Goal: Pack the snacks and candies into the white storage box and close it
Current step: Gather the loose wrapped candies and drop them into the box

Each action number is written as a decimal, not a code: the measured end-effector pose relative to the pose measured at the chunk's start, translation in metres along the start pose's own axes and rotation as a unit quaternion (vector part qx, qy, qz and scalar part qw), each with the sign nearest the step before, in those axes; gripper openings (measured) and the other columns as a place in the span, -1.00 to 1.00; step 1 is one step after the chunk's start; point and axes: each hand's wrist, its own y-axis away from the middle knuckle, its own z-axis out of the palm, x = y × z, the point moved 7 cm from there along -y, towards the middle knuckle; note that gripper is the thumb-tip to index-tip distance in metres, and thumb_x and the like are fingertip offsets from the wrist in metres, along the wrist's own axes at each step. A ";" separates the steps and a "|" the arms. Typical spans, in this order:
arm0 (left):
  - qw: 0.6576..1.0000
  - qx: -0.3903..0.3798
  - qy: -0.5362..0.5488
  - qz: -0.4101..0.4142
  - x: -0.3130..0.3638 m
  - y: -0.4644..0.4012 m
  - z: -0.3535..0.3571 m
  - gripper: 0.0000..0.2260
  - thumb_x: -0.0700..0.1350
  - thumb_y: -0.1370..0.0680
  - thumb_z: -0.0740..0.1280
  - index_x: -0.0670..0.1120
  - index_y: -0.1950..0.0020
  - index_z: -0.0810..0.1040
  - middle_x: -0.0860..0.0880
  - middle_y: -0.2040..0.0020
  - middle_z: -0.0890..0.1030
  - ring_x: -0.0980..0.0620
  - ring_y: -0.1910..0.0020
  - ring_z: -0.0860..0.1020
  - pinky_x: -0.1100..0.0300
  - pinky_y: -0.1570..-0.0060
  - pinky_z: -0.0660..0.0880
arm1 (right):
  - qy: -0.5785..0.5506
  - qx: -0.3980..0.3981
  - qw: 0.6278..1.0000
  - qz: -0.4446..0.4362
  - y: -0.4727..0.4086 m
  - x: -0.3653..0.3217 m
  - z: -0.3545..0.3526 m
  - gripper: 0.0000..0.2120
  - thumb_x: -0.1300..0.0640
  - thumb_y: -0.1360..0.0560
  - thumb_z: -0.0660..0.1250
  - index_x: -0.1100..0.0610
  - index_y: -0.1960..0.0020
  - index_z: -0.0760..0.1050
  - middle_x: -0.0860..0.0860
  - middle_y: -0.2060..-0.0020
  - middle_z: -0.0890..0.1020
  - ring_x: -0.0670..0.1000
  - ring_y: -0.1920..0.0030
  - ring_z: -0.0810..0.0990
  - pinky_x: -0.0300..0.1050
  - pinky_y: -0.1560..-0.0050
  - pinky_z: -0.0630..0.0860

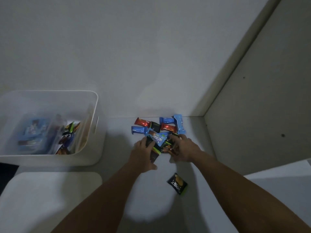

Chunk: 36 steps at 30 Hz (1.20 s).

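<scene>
- Hands: your left hand (144, 149) and right hand (182, 147) grip dark packets (165, 146), gathering a handful from the pile (156, 127).
- Box (94, 105) sits open left of the pile, ready.

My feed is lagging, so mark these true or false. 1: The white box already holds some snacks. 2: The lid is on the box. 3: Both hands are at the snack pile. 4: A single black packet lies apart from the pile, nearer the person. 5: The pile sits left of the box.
1. True: the white box holds several packets.
2. False: the box is open; the lid lies flat in front of it.
3. True: the left hand and right hand both grip packets in the snack pile.
4. True: the black packet lies alone.
5. False: the pile is right of the box.
</scene>
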 end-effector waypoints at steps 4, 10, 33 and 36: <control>0.994 -0.054 -0.077 -0.046 -0.002 -0.004 0.020 0.01 0.24 -0.28 0.49 0.07 -0.55 -0.03 -0.15 -0.55 -0.11 -0.25 -0.50 -0.03 -0.18 -0.37 0.26 | 0.038 0.002 0.999 -0.006 -0.011 -0.004 0.008 0.09 -0.32 -0.25 0.49 -0.24 -0.53 -0.15 0.13 -0.50 0.05 0.25 -0.37 0.28 0.16 -0.26 0.42; 0.996 -0.005 -0.072 -0.059 -0.006 -0.007 0.014 -0.36 0.03 -0.44 0.42 0.06 -0.46 0.24 -0.10 -0.47 0.17 -0.13 -0.38 0.22 -0.02 -0.21 0.45 | 0.009 0.062 0.998 0.002 -0.020 -0.007 0.010 -0.32 -0.11 -0.42 0.40 -0.14 -0.46 0.18 0.14 -0.33 0.33 0.18 -0.23 0.40 0.07 -0.13 0.52; 0.973 0.199 0.120 0.007 -0.014 0.041 -0.136 -0.86 -0.29 -0.40 0.39 -0.10 0.13 0.68 -0.14 0.04 0.59 -0.15 0.07 0.58 0.23 0.11 0.39 | -0.140 0.241 0.956 -0.086 0.038 -0.079 -0.119 -0.71 0.21 -0.28 0.52 0.13 0.00 0.64 0.11 0.03 0.57 0.10 0.06 0.56 -0.24 0.10 0.36; 0.966 0.240 0.100 0.008 -0.031 0.056 -0.183 -0.85 -0.29 -0.37 0.39 -0.13 0.12 0.68 -0.18 0.05 0.59 -0.21 0.07 0.58 0.20 0.12 0.40 | -0.147 0.260 0.945 -0.131 0.046 -0.121 -0.149 -0.69 0.23 -0.31 0.51 0.16 -0.05 0.63 0.12 0.02 0.57 0.09 0.04 0.56 -0.20 0.03 0.43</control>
